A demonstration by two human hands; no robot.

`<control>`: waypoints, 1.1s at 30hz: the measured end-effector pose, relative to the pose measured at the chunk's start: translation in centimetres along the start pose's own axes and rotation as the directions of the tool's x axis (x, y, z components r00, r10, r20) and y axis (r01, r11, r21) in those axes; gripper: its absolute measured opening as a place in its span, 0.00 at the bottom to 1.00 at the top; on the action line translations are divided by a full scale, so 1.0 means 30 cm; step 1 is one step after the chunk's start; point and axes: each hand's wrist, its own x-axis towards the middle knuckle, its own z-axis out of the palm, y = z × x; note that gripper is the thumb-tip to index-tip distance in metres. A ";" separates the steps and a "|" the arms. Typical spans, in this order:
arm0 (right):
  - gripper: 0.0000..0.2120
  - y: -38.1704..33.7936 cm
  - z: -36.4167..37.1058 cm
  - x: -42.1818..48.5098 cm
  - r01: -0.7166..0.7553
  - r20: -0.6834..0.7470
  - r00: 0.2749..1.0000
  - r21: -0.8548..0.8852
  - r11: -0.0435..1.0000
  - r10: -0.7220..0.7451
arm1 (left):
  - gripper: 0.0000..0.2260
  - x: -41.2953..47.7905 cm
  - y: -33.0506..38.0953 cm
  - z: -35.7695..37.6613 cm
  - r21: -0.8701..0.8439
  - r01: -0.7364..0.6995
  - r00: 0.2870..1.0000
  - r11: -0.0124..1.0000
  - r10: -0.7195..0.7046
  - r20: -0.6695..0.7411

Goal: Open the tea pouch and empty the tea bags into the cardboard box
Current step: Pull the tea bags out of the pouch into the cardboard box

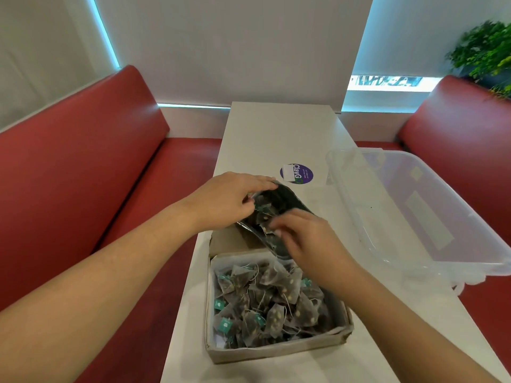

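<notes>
The dark tea pouch (279, 200) is held tilted just behind the cardboard box (276, 352), with its open mouth facing the box. My left hand (229, 200) grips the pouch's upper left edge. My right hand (309, 239) has its fingers at the pouch's mouth, pinching its lower rim or a bag there; motion blur hides which. Several pyramid tea bags (271, 302) with teal tags lie piled in the box. More bags show inside the pouch.
A narrow white table (276, 134) carries everything, with a round purple sticker (297, 174) behind the pouch. A clear plastic bin (414, 211) sits to the right and overhangs the table's edge. Red bench seats (83, 175) flank both sides.
</notes>
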 end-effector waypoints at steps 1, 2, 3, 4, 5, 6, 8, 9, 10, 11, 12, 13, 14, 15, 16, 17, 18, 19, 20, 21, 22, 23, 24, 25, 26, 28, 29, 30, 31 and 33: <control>0.13 0.005 0.024 0.063 -0.013 0.065 0.998 -0.076 0.997 0.018 | 0.27 0.002 0.004 0.000 0.003 -0.003 1.000 1.000 0.003 0.004; 0.17 0.018 0.061 0.131 -0.038 0.180 0.981 -0.177 0.984 0.070 | 0.27 0.005 0.006 0.001 0.003 -0.005 1.000 1.000 0.005 0.008; 0.21 0.033 0.098 0.194 -0.070 0.307 0.938 -0.289 0.955 0.161 | 0.27 0.007 0.008 0.001 -0.004 -0.002 1.000 1.000 0.002 0.010; 0.23 0.048 0.136 0.247 -0.094 0.409 0.876 -0.376 0.922 0.256 | 0.27 0.008 0.010 0.000 -0.015 0.006 1.000 1.000 -0.006 0.010; 0.24 0.067 0.174 0.284 -0.109 0.479 0.816 -0.422 0.900 0.323 | 0.27 0.009 0.012 -0.001 -0.024 0.012 1.000 1.000 -0.012 0.007; 0.22 0.087 0.208 0.308 -0.133 0.510 0.782 -0.424 0.896 0.357 | 0.27 0.010 0.012 -0.002 -0.030 0.014 1.000 0.999 -0.014 0.003; 0.17 0.115 0.259 0.325 -0.192 0.519 0.757 -0.404 0.894 0.397 | 0.27 0.011 0.012 -0.005 -0.028 0.011 1.000 1.000 -0.011 0.000; 0.15 0.121 0.264 0.322 -0.219 0.511 0.753 -0.399 0.890 0.415 | 0.27 0.012 0.010 -0.006 -0.025 0.010 1.000 1.000 -0.010 0.001; 0.13 0.116 0.263 0.325 -0.246 0.499 0.751 -0.396 0.884 0.433 | 0.27 0.013 0.007 -0.006 -0.025 0.010 1.000 1.000 -0.010 0.001; 0.11 0.104 0.250 0.326 -0.258 0.489 0.752 -0.400 0.879 0.443 | 0.27 0.013 0.005 -0.007 -0.029 0.011 1.000 1.000 -0.011 -0.001; 0.09 0.090 0.229 0.319 -0.233 0.491 0.756 -0.414 0.880 0.432 | 0.27 0.014 0.001 -0.006 -0.035 0.011 1.000 0.999 -0.011 -0.004; 0.10 0.070 0.196 0.301 -0.175 0.505 0.763 -0.441 0.881 0.404 | 0.27 0.016 -0.001 -0.006 -0.040 0.008 1.000 0.999 -0.009 -0.006; 0.12 0.046 0.158 0.272 -0.118 0.512 0.774 -0.461 0.879 0.373 | 0.27 0.018 -0.004 -0.007 -0.043 0.004 1.000 0.999 -0.005 -0.007; 0.14 0.028 0.122 0.228 -0.069 0.486 0.815 -0.459 0.886 0.315 | 0.27 0.020 -0.006 -0.008 -0.044 0.001 1.000 0.999 -0.001 -0.008; 0.15 0.016 0.090 0.176 -0.013 0.422 0.880 -0.433 0.901 0.216 | 0.27 0.022 -0.009 -0.009 -0.043 -0.002 1.000 0.999 0.001 -0.010; 0.15 0.011 0.062 0.124 0.004 0.337 0.932 -0.378 0.926 0.134 | 0.27 0.023 -0.010 -0.010 -0.040 -0.002 1.000 0.999 0.002 -0.011; 0.13 0.003 0.037 0.081 0.000 0.257 0.963 -0.302 0.953 0.081 | 0.26 0.025 -0.010 -0.010 -0.035 -0.001 1.000 0.999 0.001 -0.009; 0.12 0.003 0.012 0.041 -0.009 0.203 0.978 -0.230 0.973 0.057 | 0.26 0.026 -0.010 -0.010 -0.030 0.000 1.000 1.000 0.000 -0.006; 0.11 0.005 -0.006 0.017 -0.020 0.176 0.983 -0.173 0.985 0.051 | 0.26 0.026 -0.009 -0.008 -0.026 0.000 1.000 1.000 0.000 -0.003; 0.10 0.014 -0.017 -0.004 -0.024 0.159 0.986 -0.131 0.991 0.045 | 0.26 0.026 -0.008 -0.006 -0.023 -0.002 1.000 1.000 0.002 0.002; 0.09 0.019 -0.029 -0.022 -0.024 0.139 0.990 -0.097 0.995 0.037 | 0.26 0.025 -0.006 -0.004 -0.020 -0.002 1.000 1.000 0.002 0.008; 0.09 0.023 -0.036 -0.037 -0.030 0.116 0.993 -0.068 0.997 0.037 | 0.26 0.023 -0.004 -0.003 -0.020 -0.002 1.000 1.000 0.002 0.011; 0.09 0.024 -0.043 -0.052 -0.040 0.094 0.995 -0.038 0.998 0.044 | 0.26 0.020 -0.003 -0.001 -0.021 -0.002 1.000 1.000 0.002 0.011; 0.10 0.029 -0.045 -0.069 -0.055 0.074 0.996 -0.005 0.998 0.055 | 0.26 0.018 -0.002 0.000 -0.022 -0.001 1.000 1.000 0.002 0.011; 0.10 0.033 -0.047 -0.085 -0.078 0.062 0.995 0.031 0.997 0.076 | 0.26 0.015 -0.001 0.001 -0.020 0.000 1.000 1.000 0.000 0.010; 0.12 0.038 -0.046 -0.110 -0.126 0.069 0.990 0.078 0.989 0.120 | 0.26 0.013 0.001 0.003 -0.007 0.003 1.000 1.000 -0.003 0.009; 0.12 0.039 -0.044 -0.122 -0.144 0.090 0.987 0.087 0.986 0.136 | 0.26 0.013 0.002 0.003 -0.001 0.003 1.000 1.000 -0.003 0.013; 0.12 0.038 -0.041 -0.131 -0.154 0.111 0.983 0.092 0.984 0.144 | 0.26 0.014 0.003 0.005 0.002 0.004 1.000 1.000 -0.004 0.020; 0.11 0.038 -0.038 -0.140 -0.150 0.125 0.983 0.091 0.984 0.138 | 0.26 0.014 0.004 0.006 0.003 0.004 1.000 1.000 -0.005 0.024; 0.10 0.037 -0.031 -0.152 -0.115 0.150 0.983 0.061 0.991 0.105 | 0.26 0.015 0.006 0.007 0.005 0.009 1.000 1.000 -0.009 0.024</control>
